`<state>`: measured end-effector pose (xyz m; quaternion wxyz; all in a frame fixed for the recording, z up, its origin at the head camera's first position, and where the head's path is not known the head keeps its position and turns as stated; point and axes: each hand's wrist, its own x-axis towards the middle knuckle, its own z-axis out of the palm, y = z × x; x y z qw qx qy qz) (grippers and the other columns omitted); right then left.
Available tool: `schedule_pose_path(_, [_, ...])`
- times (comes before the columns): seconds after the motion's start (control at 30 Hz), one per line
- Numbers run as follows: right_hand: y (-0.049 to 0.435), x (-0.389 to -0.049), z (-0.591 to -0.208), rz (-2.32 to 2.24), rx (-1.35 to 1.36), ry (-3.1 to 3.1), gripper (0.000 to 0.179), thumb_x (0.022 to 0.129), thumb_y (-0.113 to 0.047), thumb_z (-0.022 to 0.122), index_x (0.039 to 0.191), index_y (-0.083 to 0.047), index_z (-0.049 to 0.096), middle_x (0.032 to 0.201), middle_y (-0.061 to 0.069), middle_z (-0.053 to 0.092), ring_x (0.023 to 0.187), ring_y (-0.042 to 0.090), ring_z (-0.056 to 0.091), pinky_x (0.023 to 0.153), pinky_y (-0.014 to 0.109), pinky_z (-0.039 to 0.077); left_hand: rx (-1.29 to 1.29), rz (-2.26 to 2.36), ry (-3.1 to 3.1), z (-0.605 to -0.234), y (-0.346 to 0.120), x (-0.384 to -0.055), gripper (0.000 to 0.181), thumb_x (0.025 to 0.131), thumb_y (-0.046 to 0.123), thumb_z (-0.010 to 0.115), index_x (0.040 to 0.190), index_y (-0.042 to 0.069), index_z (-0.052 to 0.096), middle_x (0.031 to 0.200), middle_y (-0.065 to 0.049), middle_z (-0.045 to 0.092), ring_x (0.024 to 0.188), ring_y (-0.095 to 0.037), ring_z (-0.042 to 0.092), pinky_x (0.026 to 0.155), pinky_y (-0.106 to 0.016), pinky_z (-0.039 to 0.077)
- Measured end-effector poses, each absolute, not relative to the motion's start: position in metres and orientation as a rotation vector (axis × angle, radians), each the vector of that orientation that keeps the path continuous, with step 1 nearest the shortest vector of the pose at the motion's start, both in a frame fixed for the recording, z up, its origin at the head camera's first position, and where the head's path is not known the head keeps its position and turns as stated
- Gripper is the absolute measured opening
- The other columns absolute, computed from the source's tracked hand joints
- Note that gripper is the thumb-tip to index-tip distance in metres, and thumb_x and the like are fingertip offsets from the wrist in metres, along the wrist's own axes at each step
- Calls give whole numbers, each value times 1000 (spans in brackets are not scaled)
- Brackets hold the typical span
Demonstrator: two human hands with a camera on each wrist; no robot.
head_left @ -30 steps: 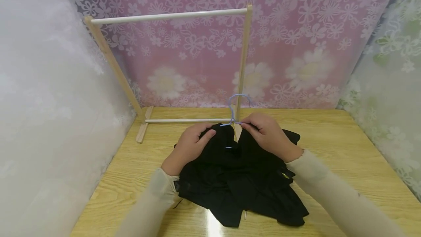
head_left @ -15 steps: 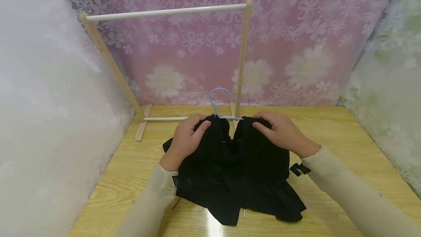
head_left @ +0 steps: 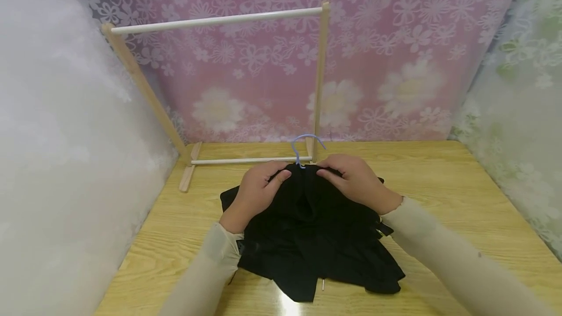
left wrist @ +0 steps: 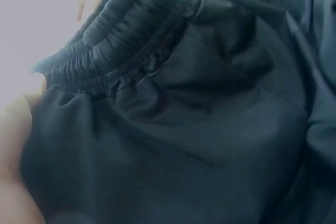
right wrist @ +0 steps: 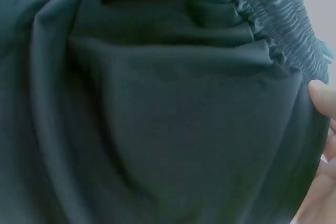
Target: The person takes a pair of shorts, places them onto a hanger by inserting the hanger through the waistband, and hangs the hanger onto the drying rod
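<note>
A black garment with a gathered elastic waistband [left wrist: 100,56] lies spread and bunched in front of me, its top edge lifted toward the back. My left hand [head_left: 259,189] pinches that edge on the left, thumb in front and fingers behind. On the right, my right hand [head_left: 355,182] pinches the same edge, close to the middle. Between the hands, the hook of a light blue hanger [head_left: 296,148] sticks up above the black cloth [head_left: 303,228]; the rest of the hanger is hidden. In the right wrist view, the right thumb [right wrist: 323,98] presses on the cloth beside the gathered band.
A wooden rack with a white top rail [head_left: 219,21] and a lower white bar [head_left: 250,161] stands behind on the left. The wood-grain table [head_left: 439,199] is bounded by a pink floral backdrop [head_left: 254,87] and pale side walls. A thin metal tip [head_left: 323,285] shows below the cloth.
My right hand went out to the right, then came back toward the middle, drawing the garment's top edge together. The hanger moved left, then slightly right, and its shoulders are now covered.
</note>
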<state>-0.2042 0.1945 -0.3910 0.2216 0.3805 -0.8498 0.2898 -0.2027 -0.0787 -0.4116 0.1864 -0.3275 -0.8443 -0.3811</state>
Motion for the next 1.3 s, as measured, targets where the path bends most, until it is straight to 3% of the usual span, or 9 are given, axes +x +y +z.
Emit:
schedule_pose_path(0.1, [190, -205, -397, 864, 1051, -2344, 18, 94, -9, 76, 112, -14, 80, 100, -3, 77, 85, 10, 70, 71, 34, 55, -915, -1083, -2405, -417, -75, -200, 30, 106, 30, 59, 127, 13, 72, 119, -2, 74, 109, -19, 70, 95, -40, 56])
schedule_pose_path(0.23, [185, -205, -401, 871, 1067, -2353, 22, 94, -9, 76, 116, -14, 79, 104, -1, 77, 93, 14, 73, 78, 37, 58, -873, -1115, -2484, -420, -70, -197, 41, 104, 42, 62, 138, 18, 65, 108, -3, 74, 89, -19, 70, 81, -39, 57])
schedule_pose_path(0.37, [178, -204, -400, 838, 1053, -2367, 23, 94, -13, 77, 117, -14, 79, 106, 1, 77, 97, 17, 73, 82, 39, 59, -841, -1169, -2543, -416, -67, -196, 53, 97, 52, 69, 143, 27, 63, 118, 3, 75, 96, -15, 71, 82, -38, 57])
schedule_pose_path(0.5, [173, -203, -399, 858, 1034, -2383, 23, 93, -12, 78, 117, -11, 77, 107, 3, 76, 98, 20, 72, 83, 41, 59, -820, -1194, -2543, -410, -67, -196, 40, 96, 50, 70, 130, 27, 72, 116, 11, 75, 102, -9, 71, 87, -35, 57])
schedule_pose_path(0.73, [177, -202, -393, 919, 1056, -2440, 25, 98, -17, 74, 122, -10, 73, 117, 4, 74, 107, 22, 71, 91, 45, 57, -825, -1113, -2487, -401, -70, -196, 21, 99, 42, 70, 111, 26, 78, 89, 14, 75, 72, -3, 65, 71, -28, 54])
schedule_pose_path(0.93, [206, -206, -385, 904, 1021, -2499, 16, 102, -15, 68, 116, -15, 74, 110, -1, 73, 94, 14, 69, 81, 42, 57, -799, -1122, -2503, -392, -84, -199, 22, 100, 41, 68, 106, 23, 79, 56, 10, 44, 49, -8, 38, 55, -26, 37])
schedule_pose_path(1.03, [218, -209, -383, 882, 1066, -2511, 14, 101, -10, 67, 111, -16, 75, 101, -5, 72, 80, 8, 63, 71, 36, 52, -793, -1176, -2464, -387, -92, -202, 20, 100, 39, 70, 103, 21, 78, 57, 8, 37, 49, -11, 33, 53, -27, 32])
schedule_pose_path(1.1, [220, -210, -383, 878, 1107, -2517, 14, 102, -10, 66, 110, -16, 75, 99, -5, 73, 79, 6, 63, 70, 35, 52, -794, -1203, -2436, -386, -96, -204, 19, 100, 38, 70, 103, 22, 78, 61, 9, 45, 52, -10, 39, 55, -27, 35])
schedule_pose_path(1.3, [215, -209, -387, 795, 959, -2394, 19, 99, -11, 70, 117, -9, 72, 109, 3, 71, 93, 19, 67, 81, 44, 54, -763, -1240, -2367, -388, -100, -207, 21, 99, 40, 70, 93, 20, 77, 66, 9, 56, 54, -10, 45, 53, -28, 38])
